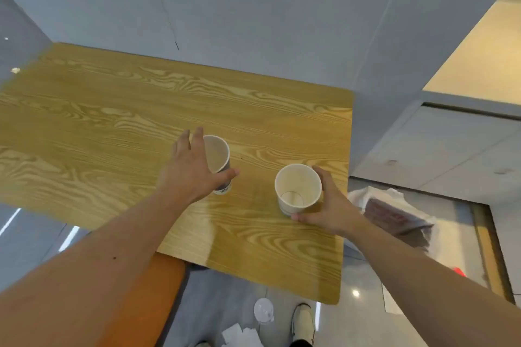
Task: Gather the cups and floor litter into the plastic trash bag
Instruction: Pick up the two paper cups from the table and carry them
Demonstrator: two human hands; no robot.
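Two empty white paper cups stand upright on the wooden table [112,127]. My left hand [191,169] reaches around the left cup [218,155], thumb and fingers spread on either side of it; whether they touch is unclear. My right hand [329,205] wraps the right cup [297,189] from its right side, thumb below and fingers behind. On the floor to the right lies a translucent plastic bag [394,214] with something dark inside. Below the table edge a clear plastic lid [263,310] and white crumpled paper [239,335] lie on the floor.
An orange seat [152,290] sits under the table's near edge at the left. My shoe [303,318] stands beside the lid. A small red item [459,272] lies on the floor to the right. Grey walls stand behind the table.
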